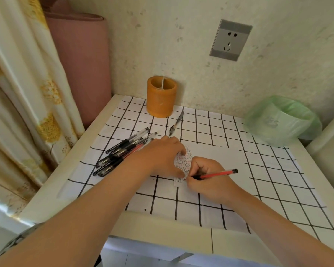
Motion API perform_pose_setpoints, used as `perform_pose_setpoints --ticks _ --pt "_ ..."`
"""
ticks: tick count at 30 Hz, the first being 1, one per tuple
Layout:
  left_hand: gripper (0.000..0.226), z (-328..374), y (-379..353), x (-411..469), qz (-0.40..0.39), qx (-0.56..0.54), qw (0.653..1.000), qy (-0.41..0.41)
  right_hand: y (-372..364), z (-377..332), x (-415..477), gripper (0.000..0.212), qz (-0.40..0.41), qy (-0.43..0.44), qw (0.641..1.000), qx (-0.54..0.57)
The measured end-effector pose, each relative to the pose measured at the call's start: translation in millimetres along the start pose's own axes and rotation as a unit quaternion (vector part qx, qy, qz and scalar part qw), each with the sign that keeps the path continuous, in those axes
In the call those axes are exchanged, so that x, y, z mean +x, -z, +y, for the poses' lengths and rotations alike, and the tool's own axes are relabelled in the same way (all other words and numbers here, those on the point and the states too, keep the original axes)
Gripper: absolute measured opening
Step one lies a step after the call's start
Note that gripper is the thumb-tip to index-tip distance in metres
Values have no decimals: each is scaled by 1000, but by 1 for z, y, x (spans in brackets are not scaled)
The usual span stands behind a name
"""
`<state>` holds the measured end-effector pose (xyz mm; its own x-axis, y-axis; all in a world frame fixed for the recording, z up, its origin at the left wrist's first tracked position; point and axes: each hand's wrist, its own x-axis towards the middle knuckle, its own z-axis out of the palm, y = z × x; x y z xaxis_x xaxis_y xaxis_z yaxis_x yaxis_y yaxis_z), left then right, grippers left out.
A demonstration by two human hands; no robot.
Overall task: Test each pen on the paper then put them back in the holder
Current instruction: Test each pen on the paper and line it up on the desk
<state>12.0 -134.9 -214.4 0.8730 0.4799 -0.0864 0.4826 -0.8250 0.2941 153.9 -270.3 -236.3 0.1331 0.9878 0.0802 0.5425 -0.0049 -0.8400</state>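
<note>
Red and black marks run in small rows on the paper point(212, 154), where our right hand point(206, 180) pinches the red pen point(219, 174), tip down on the sheet. Our left hand point(162, 157), just beside it at nine o'clock, lies flat with relaxed fingers pressing the sheet. At ten o'clock from the hands a pile of pens point(121, 153) lies on the desk point(162, 228), its near end hidden under our left wrist. A lone pen point(176, 123) lies at twelve o'clock, and beyond it the orange holder point(161, 97) stands upright by the wall. At two o'clock sits a bin point(281, 120) lined with a green bag, below a wall socket point(230, 39).
</note>
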Motion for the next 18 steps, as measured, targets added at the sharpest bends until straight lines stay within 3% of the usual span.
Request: perform_pose_setpoints --ticks 18 --pt "76 4 3 -1 -19 -18 1000 13 -4 5 -1 12 1 12 1000 -23"
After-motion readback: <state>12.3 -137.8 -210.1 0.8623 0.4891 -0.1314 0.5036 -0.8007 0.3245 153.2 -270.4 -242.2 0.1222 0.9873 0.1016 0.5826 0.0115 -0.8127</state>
